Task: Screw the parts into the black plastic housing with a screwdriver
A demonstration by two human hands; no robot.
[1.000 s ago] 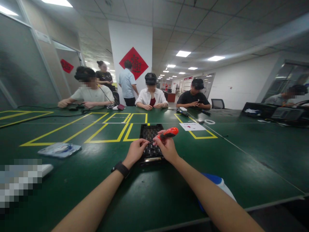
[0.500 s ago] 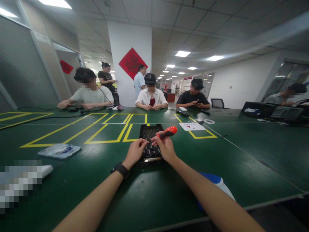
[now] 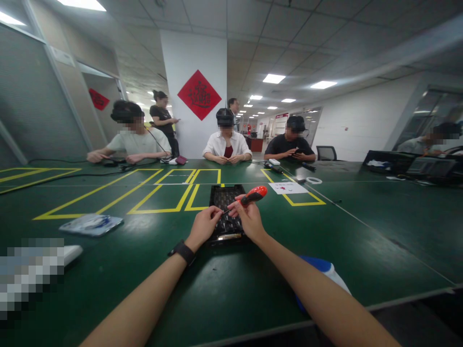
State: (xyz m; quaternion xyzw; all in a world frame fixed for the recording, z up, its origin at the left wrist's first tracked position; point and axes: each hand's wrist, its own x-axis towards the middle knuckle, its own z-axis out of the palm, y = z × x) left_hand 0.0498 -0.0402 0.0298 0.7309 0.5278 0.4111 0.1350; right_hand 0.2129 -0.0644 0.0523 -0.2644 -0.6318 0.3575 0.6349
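Note:
My right hand [image 3: 248, 219] is closed around a red and black screwdriver [image 3: 255, 194], its handle tilted up to the right and its thin shaft pointing left. My left hand [image 3: 207, 222] pinches its fingertips together at the shaft's tip; whatever small thing lies between them is hidden. Both hands are over a black open case [image 3: 227, 192], like a shallow tray with a patterned interior, lying on the green table [image 3: 173, 299]. A pale metallic strip shows at the near end of the case. My hands cover part of its middle.
Left on the table lies a clear flat bag [image 3: 90, 224]. A blue and white object [image 3: 318, 264] sits partly under my right forearm. Beyond the case are yellow tape outlines, a paper sheet [image 3: 289, 188] and a white ring [image 3: 314, 180]. Several people sit across the table.
My hands stay almost in place, and the screwdriver handle has shifted slightly right and up. In the background, a standing person near the pillar now appears farther right.

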